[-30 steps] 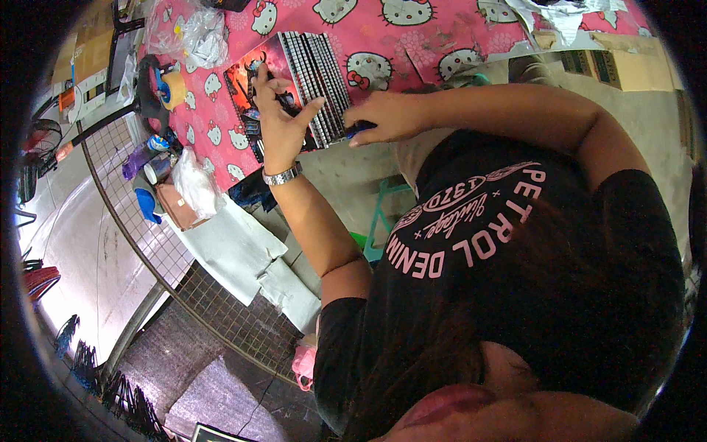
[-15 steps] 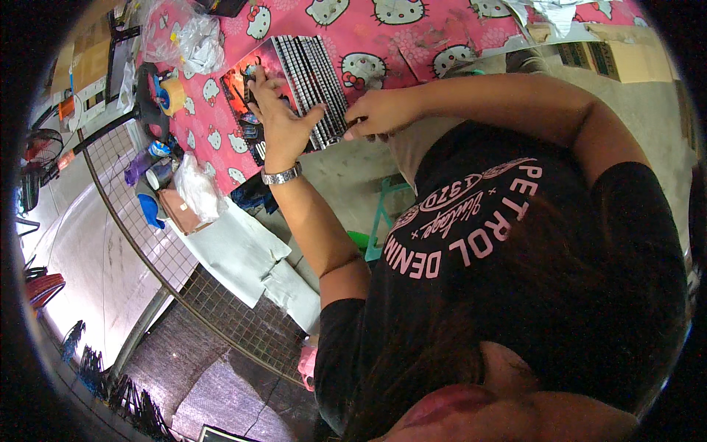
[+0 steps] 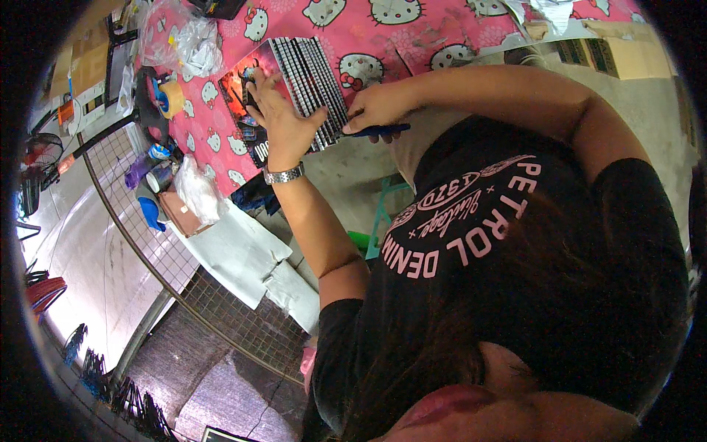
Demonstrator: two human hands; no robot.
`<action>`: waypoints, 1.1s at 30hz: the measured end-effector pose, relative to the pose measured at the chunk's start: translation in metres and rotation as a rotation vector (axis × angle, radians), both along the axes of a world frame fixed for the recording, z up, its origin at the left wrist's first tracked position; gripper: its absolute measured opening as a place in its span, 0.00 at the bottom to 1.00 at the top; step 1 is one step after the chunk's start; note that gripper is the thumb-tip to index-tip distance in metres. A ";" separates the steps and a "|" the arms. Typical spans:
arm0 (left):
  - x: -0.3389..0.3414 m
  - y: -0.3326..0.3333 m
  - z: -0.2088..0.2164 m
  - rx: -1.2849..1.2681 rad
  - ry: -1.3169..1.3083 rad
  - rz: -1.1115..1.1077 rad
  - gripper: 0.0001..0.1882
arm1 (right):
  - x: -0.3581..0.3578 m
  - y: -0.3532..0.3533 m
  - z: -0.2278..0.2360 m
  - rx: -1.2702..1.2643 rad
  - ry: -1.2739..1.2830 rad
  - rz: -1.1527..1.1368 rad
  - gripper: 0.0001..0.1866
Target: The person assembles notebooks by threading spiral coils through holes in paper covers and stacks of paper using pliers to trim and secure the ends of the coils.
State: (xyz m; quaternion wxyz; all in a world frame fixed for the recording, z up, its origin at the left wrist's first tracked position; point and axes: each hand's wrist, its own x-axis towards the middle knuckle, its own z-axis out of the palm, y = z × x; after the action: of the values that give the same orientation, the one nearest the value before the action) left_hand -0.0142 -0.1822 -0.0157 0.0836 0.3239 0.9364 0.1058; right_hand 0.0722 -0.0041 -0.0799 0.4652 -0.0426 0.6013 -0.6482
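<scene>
A fanned stack of spiral notebooks [image 3: 308,74] lies at the table's near edge. Their black-and-white bound edges face right, and the top cover is a red and dark picture. My left hand [image 3: 283,118], with a metal watch on the wrist, rests on that cover with fingers spread, its thumb toward the bound edges. At the lower right end of the bindings, my right hand [image 3: 375,107] is closed round a slim dark blue hand tool [image 3: 394,130]. The tool's tip meets the corner of the stack; its exact kind is unclear.
A pink patterned cloth covers the table [image 3: 405,44]. Clear plastic bags [image 3: 199,53] and a tape roll [image 3: 172,99] sit at its left. Beyond are a wire rack [image 3: 118,173] with a white plastic bag [image 3: 199,188] and brown pouch [image 3: 180,214]. A green stool [image 3: 383,214] stands below.
The dark blue tool now shows below my right hand, where it was hidden before. My right hand has shifted slightly; my left hand stays spread on the cover.
</scene>
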 end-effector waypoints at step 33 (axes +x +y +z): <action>0.011 0.019 0.007 -0.197 0.081 0.021 0.64 | 0.001 0.007 -0.024 0.315 0.992 0.001 0.19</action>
State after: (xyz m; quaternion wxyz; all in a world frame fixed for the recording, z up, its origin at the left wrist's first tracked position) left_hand -0.0033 -0.1629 -0.0087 0.0761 0.3082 0.9483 0.0012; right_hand 0.0728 0.0033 -0.1042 0.1254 -0.2746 0.8397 -0.4514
